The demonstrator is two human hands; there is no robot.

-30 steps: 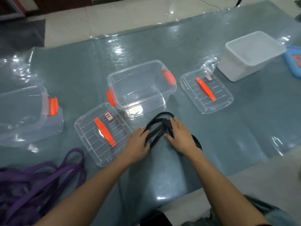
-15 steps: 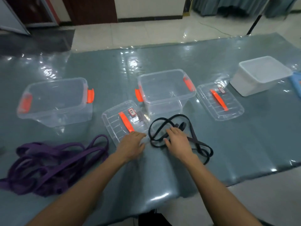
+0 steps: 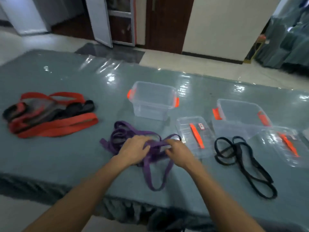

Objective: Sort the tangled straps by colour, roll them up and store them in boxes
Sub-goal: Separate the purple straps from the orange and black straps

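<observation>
Presently gripped: purple strap (image 3: 147, 174), left hand (image 3: 133, 151) and right hand (image 3: 178, 153) curled on it
Axis: I see its loop running toward me, between them

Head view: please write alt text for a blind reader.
The left hand and right hand grip tangled purple fabric straps on a grey-green table. A thin black strap lies right, red and black straps left, a clear plastic box behind.

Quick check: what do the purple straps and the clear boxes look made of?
The purple straps look like flat fabric webbing, possibly elastic: matte, limp, lying in loose loops; blur hides any weave. The clear boxes look like hard glossy plastic: see-through walls, orange clips.
</observation>
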